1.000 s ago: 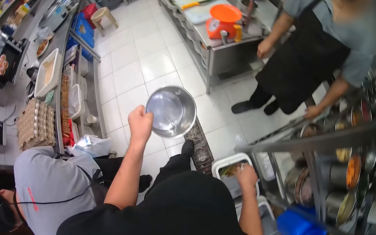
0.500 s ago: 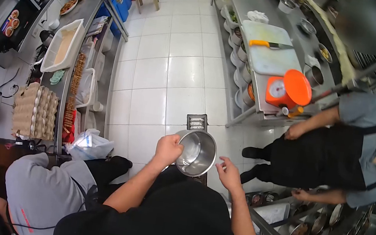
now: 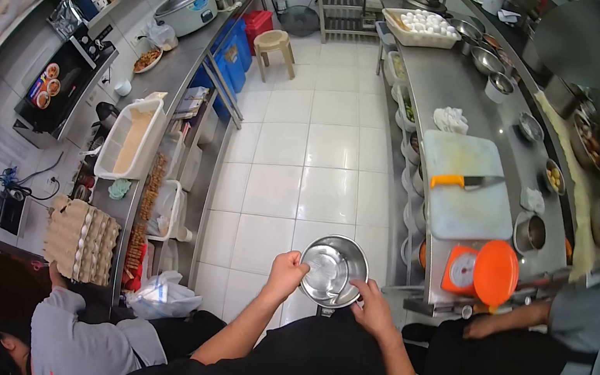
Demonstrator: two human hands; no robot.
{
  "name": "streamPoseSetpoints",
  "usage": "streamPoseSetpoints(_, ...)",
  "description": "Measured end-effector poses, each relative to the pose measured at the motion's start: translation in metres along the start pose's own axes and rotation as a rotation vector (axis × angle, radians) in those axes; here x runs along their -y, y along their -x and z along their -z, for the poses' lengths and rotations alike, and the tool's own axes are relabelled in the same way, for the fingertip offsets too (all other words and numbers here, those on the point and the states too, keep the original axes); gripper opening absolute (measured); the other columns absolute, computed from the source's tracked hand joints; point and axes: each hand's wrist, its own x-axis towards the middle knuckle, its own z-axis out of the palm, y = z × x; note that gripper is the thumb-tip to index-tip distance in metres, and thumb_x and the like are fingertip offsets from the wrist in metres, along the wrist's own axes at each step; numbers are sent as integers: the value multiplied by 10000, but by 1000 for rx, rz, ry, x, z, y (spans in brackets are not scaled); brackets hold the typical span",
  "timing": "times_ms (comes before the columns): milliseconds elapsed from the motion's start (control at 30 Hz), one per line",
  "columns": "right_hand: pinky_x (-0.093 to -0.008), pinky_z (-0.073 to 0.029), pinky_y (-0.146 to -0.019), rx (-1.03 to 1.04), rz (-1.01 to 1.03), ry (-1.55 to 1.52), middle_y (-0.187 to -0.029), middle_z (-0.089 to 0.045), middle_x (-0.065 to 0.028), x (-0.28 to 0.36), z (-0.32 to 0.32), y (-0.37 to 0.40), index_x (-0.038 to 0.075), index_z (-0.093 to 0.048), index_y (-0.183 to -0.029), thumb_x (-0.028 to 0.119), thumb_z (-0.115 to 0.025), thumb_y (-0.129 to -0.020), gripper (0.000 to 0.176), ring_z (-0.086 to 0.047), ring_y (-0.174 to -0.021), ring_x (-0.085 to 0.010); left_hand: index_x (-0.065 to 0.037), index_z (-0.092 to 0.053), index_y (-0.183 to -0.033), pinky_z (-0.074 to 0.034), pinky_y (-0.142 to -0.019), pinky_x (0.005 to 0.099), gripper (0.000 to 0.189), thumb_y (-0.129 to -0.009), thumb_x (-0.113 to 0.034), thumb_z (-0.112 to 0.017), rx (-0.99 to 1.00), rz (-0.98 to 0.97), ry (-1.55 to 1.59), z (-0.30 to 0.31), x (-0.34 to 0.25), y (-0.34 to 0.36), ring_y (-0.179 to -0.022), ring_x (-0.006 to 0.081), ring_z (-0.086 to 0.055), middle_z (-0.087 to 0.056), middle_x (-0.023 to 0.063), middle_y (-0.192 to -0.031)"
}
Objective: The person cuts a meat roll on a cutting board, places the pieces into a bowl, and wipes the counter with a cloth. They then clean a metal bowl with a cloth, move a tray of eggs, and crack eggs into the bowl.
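Holding a steel bowl (image 3: 336, 268) in the air over the aisle floor (image 3: 303, 164).
The left hand (image 3: 288, 270) is clenched on the bowl's left rim, and the right hand (image 3: 375, 309) lays curled fingers against the right rim. The bowl hangs above the tiles, just off the near corner of the right surface (image 3: 471, 97). Judging from this, the bowl is lifted and looks bare inside, and it is not yet set on any surface. A co-worker (image 3: 515, 363) leans at that near corner beside the orange scale (image 3: 479, 271). Another person (image 3: 87, 342) crouches by the egg trays (image 3: 81, 239) at the near end of the left surface (image 3: 177, 74), so room close by is tight. Farther on, the floor between the two surfaces lies open up to the stool (image 3: 275, 44). A cutting board (image 3: 462, 205) with a knife (image 3: 465, 182) sits by the right surface's aisle edge.
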Motion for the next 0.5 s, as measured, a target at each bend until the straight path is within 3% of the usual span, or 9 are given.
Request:
streamPoseSetpoints(133, -464, -550, -845, 97, 128, -73, -1063, -596, -134, -27, 42, -93, 118, -665, -1107, 111, -763, -817, 306, -650, -964, -374, -89, -473, -709, -389, -528, 287, 338, -930, -128, -726, 13, 61, 1, -2, -37, -59, -608, 87, -462, -497, -3, -651)
streamPoseSetpoints(233, -447, -542, -824, -49, 196, -106, -1016, -602, -127, -39, 74, -164, 108, -683, -1033, 104, -782, -809, 245, -648, -917, -351, -78, -584, -920, -494, -633, 260, 209, -1032, -231, -672, 22, 111, 108, 4, -88, -89, -733, 112, -610, -609, 25, -812)
streamPoseSetpoints(267, -433, -537, -809, -119, 111, -214, -974, -624, -135, -43, 82, -191, 95, -682, -1013, 118, -809, -816, 235, -657, -906, -337, -60, -607, -1078, -540, -745, 271, 230, -1065, -289, -628, 43, 93, 14, 17, -89, -98, -885, 135, -674, -668, 61, -937)
streamPoseSetpoints(367, -384, -527, -763, -501, 102, -283, -924, -653, -120, -68, 122, -282, 51, -664, -1004, 166, -816, -873, 232, -650, -869, -280, -50, -620, -1081, -537, -740, 286, 221, -1062, -270, -622, -149, 10, -288, 62, -27, -122, -869, 134, -667, -682, 54, -950)
streamPoseSetpoints(433, -369, -516, -744, -672, 16, -347, -911, -657, -111, -90, 166, -337, 29, -655, -1002, 199, -803, -911, 243, -637, -853, -260, -49, -651, -997, -531, -695, 297, 250, -1034, -297, -653, -304, 160, -173, 79, 18, -111, -788, 136, -661, -690, 51, -867)
streamPoseSetpoints(500, -372, -508, -742, -816, -53, -323, -915, -658, -117, -118, 214, -387, 25, -657, -1011, 228, -786, -937, 252, -626, -856, -260, -20, -669, -889, -551, -704, 443, 411, -998, -416, -639, -294, 396, -575, 105, 109, -95, -731, 288, -693, -704, 144, -768)
